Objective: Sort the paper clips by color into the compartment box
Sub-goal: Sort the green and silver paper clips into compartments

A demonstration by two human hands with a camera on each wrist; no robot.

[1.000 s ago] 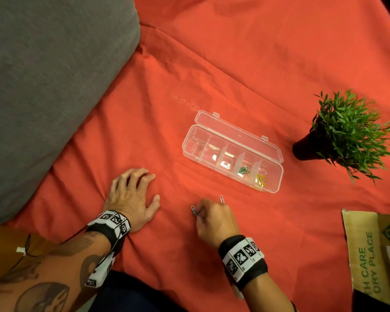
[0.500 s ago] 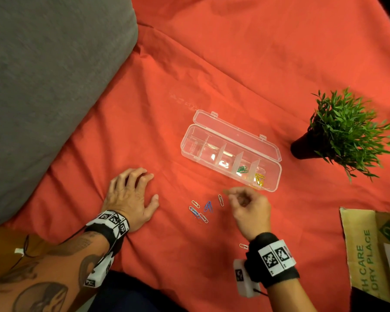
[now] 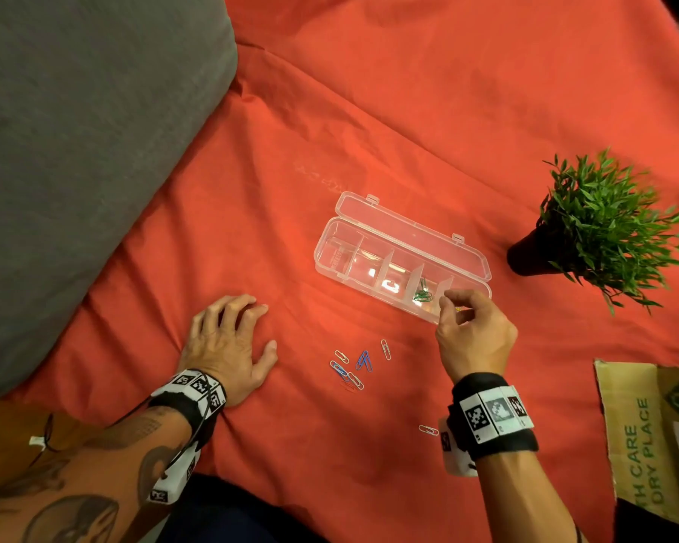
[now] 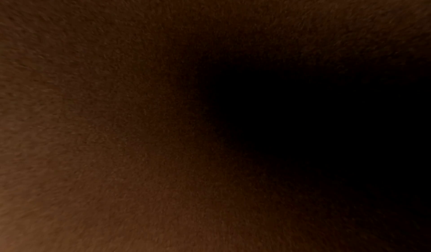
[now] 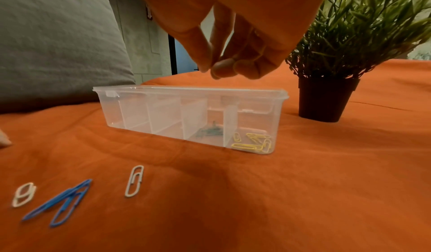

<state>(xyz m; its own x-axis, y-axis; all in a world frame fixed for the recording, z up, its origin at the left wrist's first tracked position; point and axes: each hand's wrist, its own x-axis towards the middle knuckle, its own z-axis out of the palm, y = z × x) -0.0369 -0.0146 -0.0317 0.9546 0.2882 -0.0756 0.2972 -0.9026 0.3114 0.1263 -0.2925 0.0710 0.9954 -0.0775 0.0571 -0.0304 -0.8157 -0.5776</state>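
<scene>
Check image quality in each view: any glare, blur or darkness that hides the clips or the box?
Head view: sharp, with bright glare spots on the compartment box floor. Left wrist view: dark brown noise, nothing readable. Right wrist view: right hand close and soft, plant blurred, box walls bowed by the wide lens; yellow clips remain legible.

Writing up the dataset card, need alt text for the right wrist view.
The right hand hovers with fingertips pinched together above a clear compartment box on an orange cloth; yellow clips fill its end compartment, green clips the next. Blue clips and white clips lie loose in front.
</scene>
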